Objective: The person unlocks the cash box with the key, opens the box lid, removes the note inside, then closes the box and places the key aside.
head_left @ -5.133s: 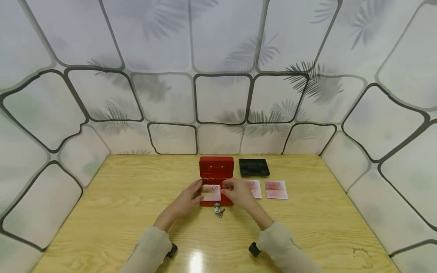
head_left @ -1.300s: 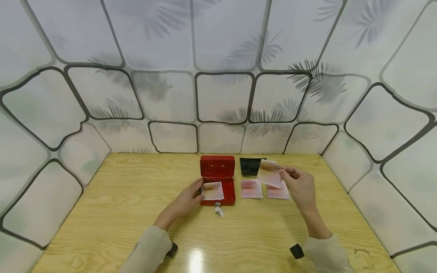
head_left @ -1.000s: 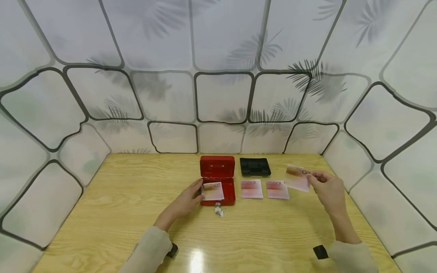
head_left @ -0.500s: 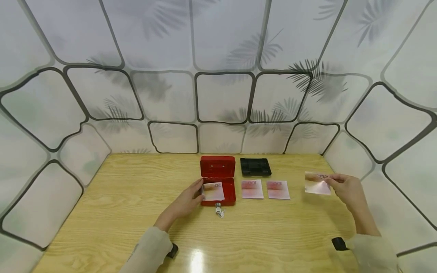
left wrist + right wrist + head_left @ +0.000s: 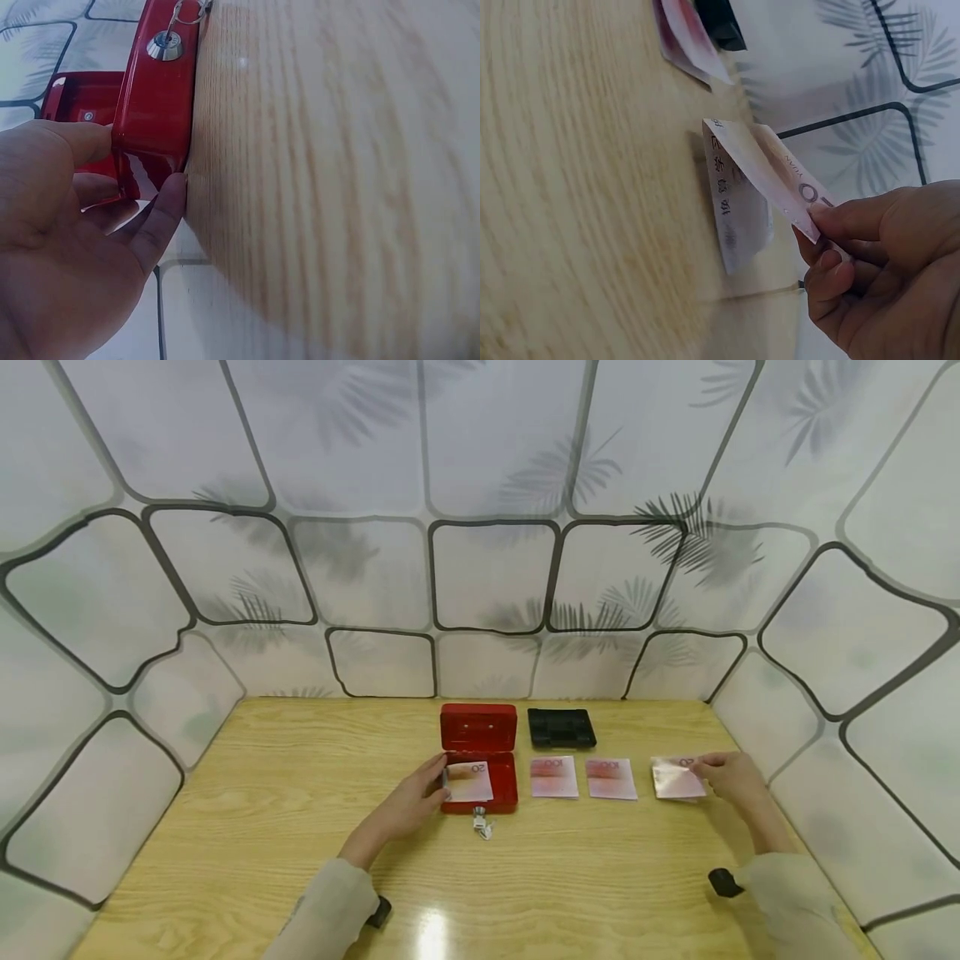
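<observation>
Pinching the folded banknote (image 5: 675,782) in the right hand (image 5: 737,778) by one edge, tilting it low over the table (image 5: 600,860), right of two pink notes (image 5: 553,778) and apart from them. Gripping the red box (image 5: 505,783) by its left side with the left hand (image 5: 405,802). Likely calling for closing the fold, aligning with the row, lowering flat and loosening the pinch without dragging.

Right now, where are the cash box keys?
Head view: the keys are at the lock on the front of the open red cash box, right of the left hand; left wrist view shows one key inserted.
</observation>
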A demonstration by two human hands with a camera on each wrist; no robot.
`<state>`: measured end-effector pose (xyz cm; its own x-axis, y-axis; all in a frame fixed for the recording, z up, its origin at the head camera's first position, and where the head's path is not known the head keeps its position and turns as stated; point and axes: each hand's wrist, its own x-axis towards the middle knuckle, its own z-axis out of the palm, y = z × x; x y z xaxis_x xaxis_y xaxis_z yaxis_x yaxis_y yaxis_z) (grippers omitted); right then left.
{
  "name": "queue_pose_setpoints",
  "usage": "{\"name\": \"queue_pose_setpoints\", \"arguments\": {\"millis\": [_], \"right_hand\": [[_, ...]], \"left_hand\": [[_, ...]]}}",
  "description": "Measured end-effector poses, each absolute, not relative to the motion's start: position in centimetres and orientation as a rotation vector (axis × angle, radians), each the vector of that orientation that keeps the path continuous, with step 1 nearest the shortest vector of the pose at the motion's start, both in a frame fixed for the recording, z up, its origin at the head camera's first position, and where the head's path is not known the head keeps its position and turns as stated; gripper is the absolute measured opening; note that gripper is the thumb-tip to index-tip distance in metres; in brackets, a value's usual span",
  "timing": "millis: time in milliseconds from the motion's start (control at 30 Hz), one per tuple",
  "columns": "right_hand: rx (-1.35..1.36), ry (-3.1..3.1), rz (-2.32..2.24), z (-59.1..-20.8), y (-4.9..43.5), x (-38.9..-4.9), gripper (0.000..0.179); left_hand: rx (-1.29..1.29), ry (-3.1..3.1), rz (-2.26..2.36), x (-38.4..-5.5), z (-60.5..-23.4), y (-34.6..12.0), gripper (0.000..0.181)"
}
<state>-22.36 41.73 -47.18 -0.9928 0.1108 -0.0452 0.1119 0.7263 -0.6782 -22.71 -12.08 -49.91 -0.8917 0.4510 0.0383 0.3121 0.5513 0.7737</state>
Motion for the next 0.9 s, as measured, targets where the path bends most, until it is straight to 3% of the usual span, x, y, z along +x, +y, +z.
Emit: {"name": "queue_pose_setpoints", "arguments": {"millis": [900], "right_hand": [[0.324,3.046,-0.977,-48.9,39.5,-22.6,0.036]], "left_hand": [[0.677,2.641,1.25,-22.5,-50.0,-12.1,0.06]]}}
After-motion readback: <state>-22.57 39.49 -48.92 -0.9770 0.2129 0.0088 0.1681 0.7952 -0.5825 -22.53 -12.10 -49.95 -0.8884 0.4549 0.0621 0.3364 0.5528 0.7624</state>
